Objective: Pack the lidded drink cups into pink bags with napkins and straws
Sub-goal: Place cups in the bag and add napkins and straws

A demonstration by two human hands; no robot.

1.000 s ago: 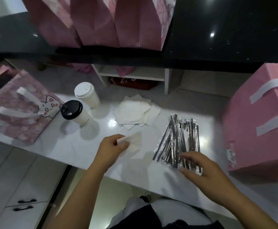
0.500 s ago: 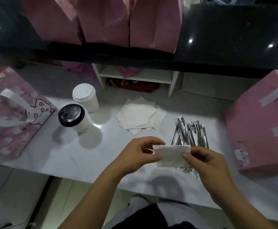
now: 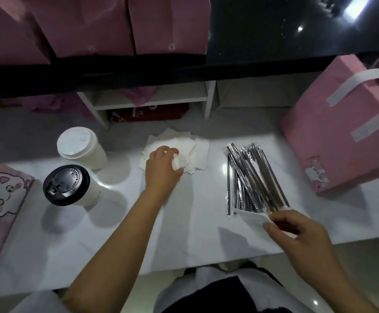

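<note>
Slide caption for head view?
Left hand pinches a napkin on the napkin pile; right hand holds a second napkin by the wrapped straws.

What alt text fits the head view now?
The left hand pinches the top napkin of a pile on a white counter, while the right hand holds a folded napkin at the near end of the wrapped straws. Two lidded cups stand left; a pink bag sits right.

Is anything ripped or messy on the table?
Yes. The pink bag on the right has a torn patch peeling near its bottom corner. The napkin pile lies fanned out unevenly. Nothing looks spilled.
</note>
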